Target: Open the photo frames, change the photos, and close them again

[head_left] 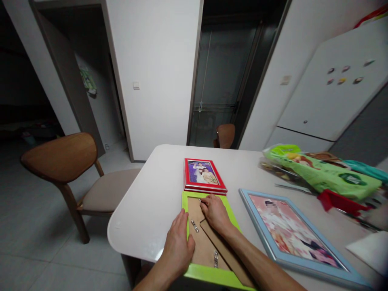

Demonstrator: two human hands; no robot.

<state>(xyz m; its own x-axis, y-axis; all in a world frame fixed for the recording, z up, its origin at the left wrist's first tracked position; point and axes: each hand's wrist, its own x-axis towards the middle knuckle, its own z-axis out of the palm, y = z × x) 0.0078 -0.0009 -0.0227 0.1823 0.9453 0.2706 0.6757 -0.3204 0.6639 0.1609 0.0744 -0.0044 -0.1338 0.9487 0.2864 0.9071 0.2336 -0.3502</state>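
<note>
A lime-green picture frame (209, 273) lies face down at the table's near edge, its brown backing board (197, 252) showing. My left hand (178, 242) rests along the frame's left side, fingers stretched out and thumb apart over the edge. Near the top of the board, my right hand (214, 212) is closed, fingertips at a small metal clip (200, 200); what lies under the fingers is partly hidden. Another metal clip (194, 226) and a metal fastener (216, 258) sit on the board. A brown support flap (222, 252) runs under my right forearm.
A red photo frame (187, 187) lies just beyond the green one. On the right are a light-blue photo frame (251, 214), a green plastic package (330, 173) and a red object (342, 203). A wooden chair (63, 157) stands left of the white table (145, 202).
</note>
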